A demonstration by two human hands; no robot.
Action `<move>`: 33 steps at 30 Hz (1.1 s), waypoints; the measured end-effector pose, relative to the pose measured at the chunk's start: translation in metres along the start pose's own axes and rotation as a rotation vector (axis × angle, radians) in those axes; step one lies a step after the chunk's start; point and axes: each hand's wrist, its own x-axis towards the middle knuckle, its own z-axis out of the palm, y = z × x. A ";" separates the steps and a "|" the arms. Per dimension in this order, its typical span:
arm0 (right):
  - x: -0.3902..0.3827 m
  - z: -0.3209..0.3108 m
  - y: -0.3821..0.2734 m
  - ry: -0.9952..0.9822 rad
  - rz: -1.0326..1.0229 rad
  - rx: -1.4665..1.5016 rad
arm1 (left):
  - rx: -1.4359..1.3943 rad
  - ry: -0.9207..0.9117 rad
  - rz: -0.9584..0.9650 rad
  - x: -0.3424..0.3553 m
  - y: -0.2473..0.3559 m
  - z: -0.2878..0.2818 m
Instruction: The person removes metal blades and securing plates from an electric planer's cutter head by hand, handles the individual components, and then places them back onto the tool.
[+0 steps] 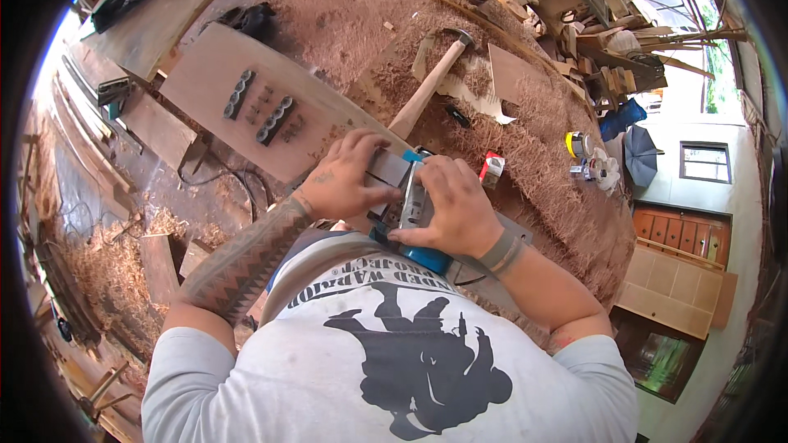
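Close to my body a blue power tool [425,259], which looks like an upturned electric planer, shows its flat grey sole plate [389,166]. My left hand [349,176] lies over the plate's left side, fingers curled at its edge and thumb toward the middle. From the right, my right hand [460,205] grips the tool, thumb and fingers at a slotted silver metal part [413,207]. What its fingertips press on is hidden. On the wooden board [197,82] beyond my left hand lie two dark scalloped metal bars [275,121] and several small dark pieces, perhaps screws [291,127].
A hammer [431,86] with a long wooden handle lies past the tool. Near my right hand stands a small red and white box [492,169]. Shavings cover the ground; a dark cable [246,184] loops at left. Wood scraps [607,41] pile up at far right.
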 end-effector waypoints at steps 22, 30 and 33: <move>0.008 -0.006 0.014 -0.016 0.145 0.282 | -0.150 -0.027 -0.227 0.016 0.019 0.010; 0.009 -0.001 0.021 0.022 0.237 0.398 | -0.022 -0.052 -0.269 0.015 0.030 0.011; 0.004 0.013 0.031 0.228 0.090 0.259 | -0.004 -0.062 -0.254 0.015 0.031 0.013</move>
